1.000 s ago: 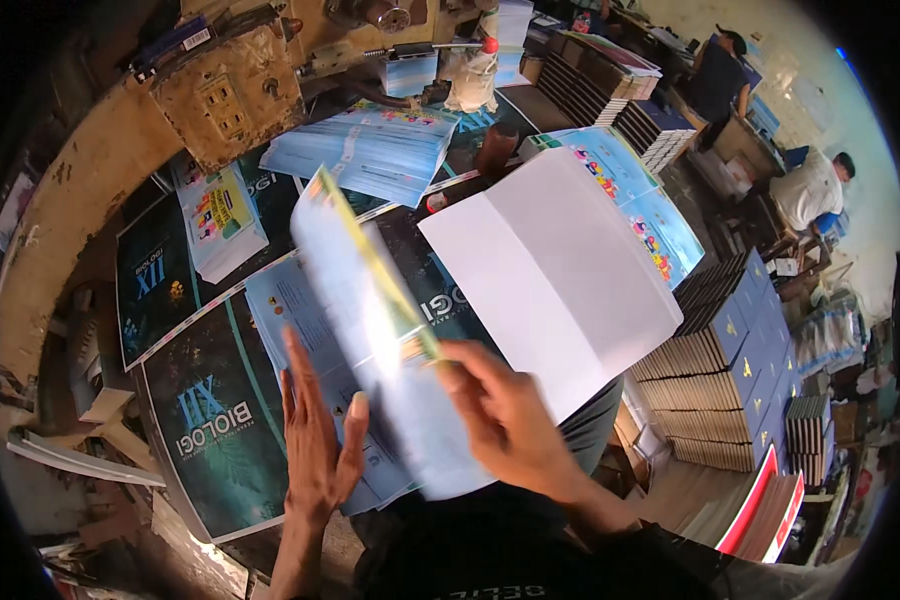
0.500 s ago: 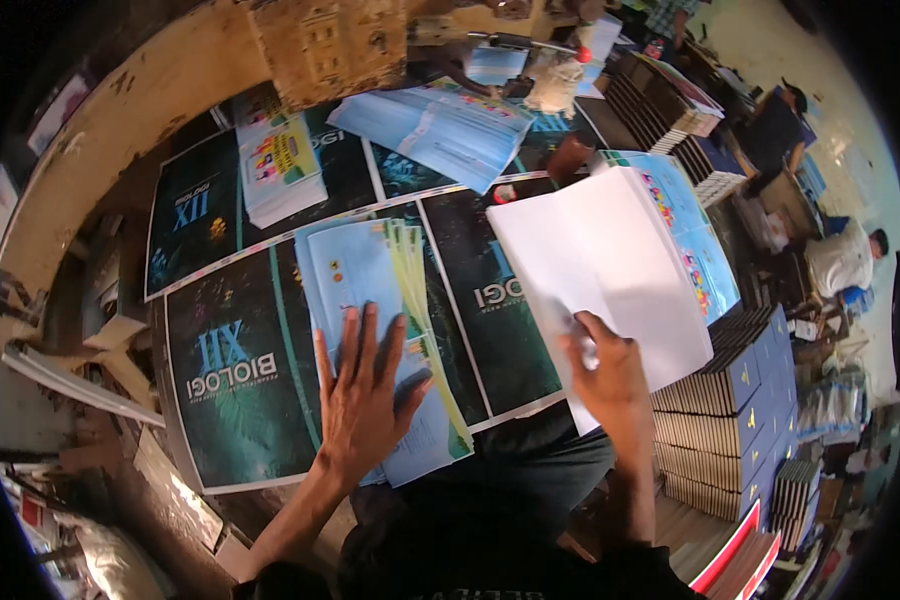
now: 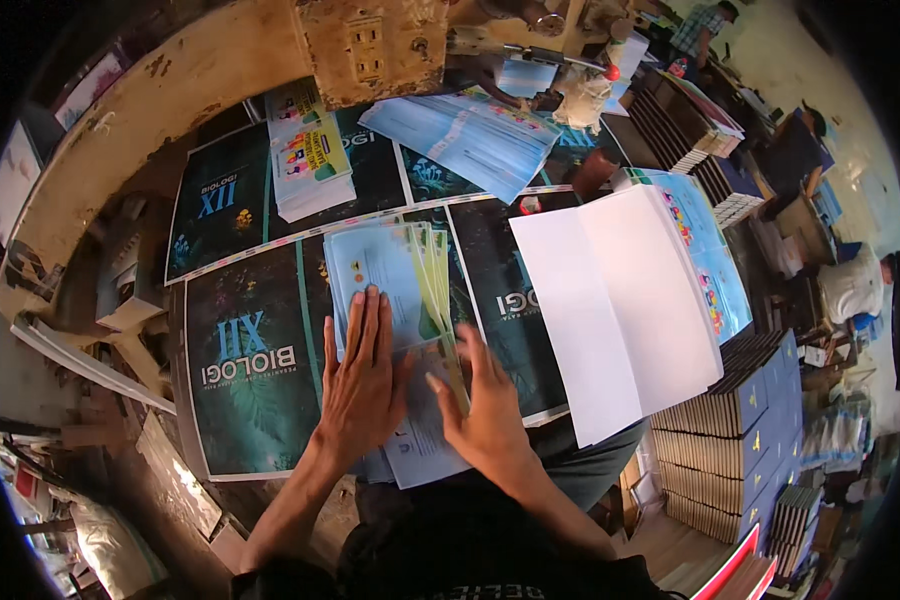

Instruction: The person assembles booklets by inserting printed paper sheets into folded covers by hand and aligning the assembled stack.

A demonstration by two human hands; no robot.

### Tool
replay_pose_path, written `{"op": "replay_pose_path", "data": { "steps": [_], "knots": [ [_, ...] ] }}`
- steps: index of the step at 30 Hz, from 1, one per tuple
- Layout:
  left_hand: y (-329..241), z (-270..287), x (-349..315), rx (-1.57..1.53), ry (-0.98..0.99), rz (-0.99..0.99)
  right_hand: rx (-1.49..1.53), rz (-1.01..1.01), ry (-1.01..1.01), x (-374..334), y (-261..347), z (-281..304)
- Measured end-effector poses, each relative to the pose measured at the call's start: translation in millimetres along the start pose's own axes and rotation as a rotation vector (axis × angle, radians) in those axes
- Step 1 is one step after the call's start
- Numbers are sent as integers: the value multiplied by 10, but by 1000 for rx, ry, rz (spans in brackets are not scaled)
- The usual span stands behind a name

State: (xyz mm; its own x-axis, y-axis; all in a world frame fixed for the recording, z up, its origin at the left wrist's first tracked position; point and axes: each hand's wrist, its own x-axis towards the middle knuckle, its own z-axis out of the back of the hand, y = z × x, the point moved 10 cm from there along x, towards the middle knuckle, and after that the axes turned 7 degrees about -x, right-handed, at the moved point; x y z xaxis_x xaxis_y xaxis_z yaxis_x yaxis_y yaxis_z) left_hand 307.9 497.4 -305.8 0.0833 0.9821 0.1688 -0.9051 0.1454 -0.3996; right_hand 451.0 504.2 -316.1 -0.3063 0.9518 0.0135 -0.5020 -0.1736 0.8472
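Blue printed sheets with yellow-green edges lie folded and stacked in front of me, slightly fanned along their right side. My left hand rests flat on them, its fingers stretched toward the far end. At the right edge of this stack is my right hand, thumb and forefinger apart with the sheets' edge between them; I see no tool in it. To the right lies a pile of large sheets, white side up, with a fold line down it. Under its far right edge, blue printed sheets show.
Dark green printed cover sheets cover the table. Farther back lie a blue sheet pile and a smaller yellow-and-white stack, below a worn metal machine frame. Stacked blue books stand at right. Another person is far off.
My right hand has left the white sheets and moved left to the edge of the blue stack. My left hand stays on the stack. The view has shifted slightly.
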Motion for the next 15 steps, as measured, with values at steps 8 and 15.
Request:
{"op": "replay_pose_path", "data": {
  "steps": [8, 15],
  "knots": [
    [245, -171, 199, 123, -9, -15, -331, 352, 224, -392, 145, -488],
    [848, -98, 777, 140, -156, 42, -368, 386, 146, -418, 221, -437]
  ]
}}
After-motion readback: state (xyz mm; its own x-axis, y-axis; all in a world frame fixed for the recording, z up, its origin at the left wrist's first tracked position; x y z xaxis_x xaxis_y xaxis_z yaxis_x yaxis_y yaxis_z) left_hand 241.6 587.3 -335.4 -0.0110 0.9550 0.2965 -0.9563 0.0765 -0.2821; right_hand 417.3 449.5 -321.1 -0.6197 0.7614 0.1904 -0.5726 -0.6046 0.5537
